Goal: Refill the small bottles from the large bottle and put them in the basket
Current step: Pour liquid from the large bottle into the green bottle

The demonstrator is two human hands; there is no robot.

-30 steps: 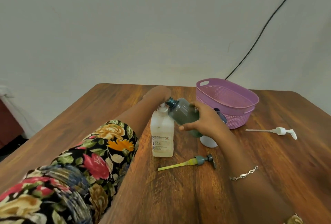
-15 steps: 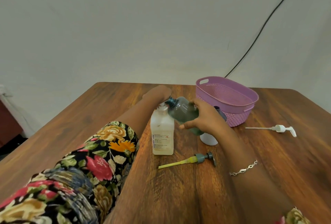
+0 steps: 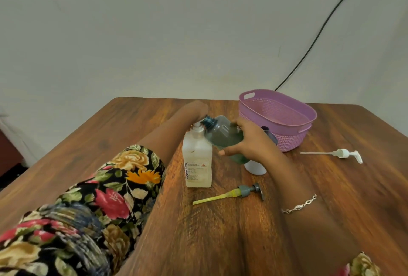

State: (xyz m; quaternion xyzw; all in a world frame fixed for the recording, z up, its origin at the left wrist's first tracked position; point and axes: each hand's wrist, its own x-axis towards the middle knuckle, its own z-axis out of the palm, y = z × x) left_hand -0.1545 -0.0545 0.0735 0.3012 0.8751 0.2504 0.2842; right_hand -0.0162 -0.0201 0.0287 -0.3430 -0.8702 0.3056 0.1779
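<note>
A large white labelled bottle (image 3: 197,163) stands upright mid-table with its pump head on. My left hand (image 3: 194,108) rests on top of that pump, the fingers hidden behind it. My right hand (image 3: 247,141) grips a small grey-green bottle (image 3: 223,134), tilted with its open neck right under the pump's spout. A white small bottle (image 3: 256,167) stands partly hidden behind my right hand. The pink basket (image 3: 304,119) sits at the back right; no bottle shows inside it.
A grey pump with a yellow tube (image 3: 234,194) lies in front of the large bottle. A white pump (image 3: 340,154) lies to the right of the basket. A dark bottle neck (image 3: 266,131) shows beside the basket. A black cable (image 3: 320,32) hangs down the wall.
Both hands and the bottles hold nearly the same pose; the view shifted slightly.
</note>
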